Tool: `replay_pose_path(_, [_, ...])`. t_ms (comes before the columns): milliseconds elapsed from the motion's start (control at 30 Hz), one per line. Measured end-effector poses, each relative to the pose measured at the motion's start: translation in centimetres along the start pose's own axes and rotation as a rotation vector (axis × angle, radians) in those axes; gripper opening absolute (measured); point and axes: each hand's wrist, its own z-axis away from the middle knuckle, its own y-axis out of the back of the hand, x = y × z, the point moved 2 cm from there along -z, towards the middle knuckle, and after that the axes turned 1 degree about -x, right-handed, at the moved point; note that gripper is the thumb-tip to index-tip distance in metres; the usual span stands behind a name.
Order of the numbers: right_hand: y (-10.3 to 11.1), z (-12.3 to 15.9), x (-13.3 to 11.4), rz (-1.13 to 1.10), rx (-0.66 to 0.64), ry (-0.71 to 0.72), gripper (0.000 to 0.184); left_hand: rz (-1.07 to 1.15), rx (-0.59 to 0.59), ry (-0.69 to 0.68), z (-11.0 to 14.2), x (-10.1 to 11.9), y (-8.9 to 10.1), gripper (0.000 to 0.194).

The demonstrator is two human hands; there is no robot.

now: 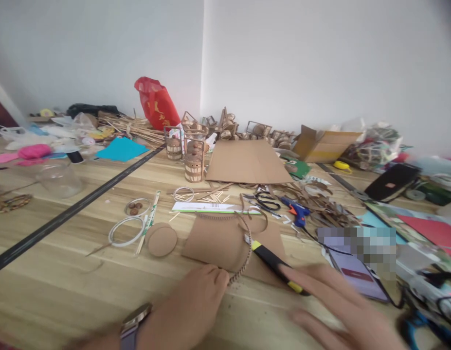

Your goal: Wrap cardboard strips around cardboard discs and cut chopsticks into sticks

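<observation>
My left hand (196, 304), with a watch on its wrist, is closed at the near edge of a flat cardboard piece (218, 240). It pinches the end of a corrugated cardboard strip (246, 260), which curves up and left across that piece. A black and yellow utility knife (271, 262) lies over the cardboard, its blade toward the strip. My right hand (345, 311), blurred, has its fingers spread, one fingertip over the knife's handle; whether it touches cannot be told. Cardboard discs (161, 239) lie to the left.
Black-handled scissors (268, 201), a blue glue gun (298, 211) and brown strips (329, 209) lie beyond, right of centre. A phone (356, 272) is near my right hand. Small lidded baskets (194, 167) stand behind, beside a large cardboard sheet (249, 160). White rings (126, 231) lie left.
</observation>
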Motion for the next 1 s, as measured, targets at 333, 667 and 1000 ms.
replay_pose_path(333, [-4.2,-5.1,0.3,0.066,-0.194,-0.065,0.051,-0.057,0.137,-0.059,-1.8,-1.8,-0.9,0.033])
replay_pose_path(667, [-2.6,-5.4,-4.6,0.095,0.175,0.09,0.022,-0.326,0.283,-0.165,-2.3,-2.6,0.1,0.054])
replay_pose_path(1000, [-5.2,-7.0,-7.2,0.184,-0.242,0.118,0.01,-0.353,0.538,-0.326,-0.6,-2.8,-0.8,0.043])
